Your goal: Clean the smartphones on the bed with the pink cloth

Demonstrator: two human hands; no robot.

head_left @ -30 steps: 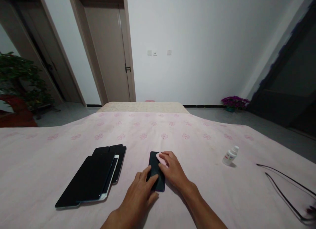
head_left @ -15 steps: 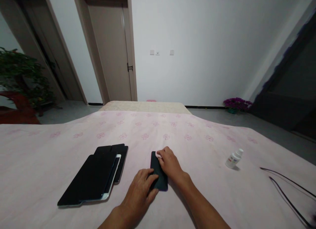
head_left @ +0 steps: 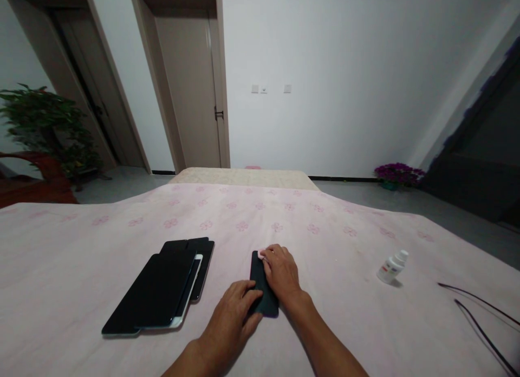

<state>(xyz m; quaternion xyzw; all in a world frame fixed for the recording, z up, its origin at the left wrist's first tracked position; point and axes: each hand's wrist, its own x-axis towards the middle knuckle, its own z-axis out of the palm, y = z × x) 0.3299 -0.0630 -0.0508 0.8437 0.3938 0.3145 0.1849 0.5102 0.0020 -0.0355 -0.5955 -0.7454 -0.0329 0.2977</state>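
A dark phone [head_left: 265, 297] lies flat on the pink flowered cloth [head_left: 333, 333] in front of me. My left hand [head_left: 233, 309] grips its near left side, fingers bent over the edge and thumb at the lower end. Under the fingertips of my right hand [head_left: 281, 271] is a small pinkish-white pad [head_left: 260, 254], pressed on the phone's far end; most of it is hidden by the fingers. To the left, several dark phones and tablet-like devices [head_left: 156, 290] lie in an overlapping pile, one with a white border.
A small white bottle [head_left: 392, 266] with a white cap stands on the right. Beyond it, thin black cables [head_left: 479, 299] run to the right edge. At the back are a beige surface [head_left: 247, 177], purple flowers [head_left: 398, 174], a door [head_left: 189, 90] and a green plant [head_left: 44, 128].
The whole view has shifted slightly, so things sit a little further right. Both hands stay on the phone, the right still holding the pad at its far end.
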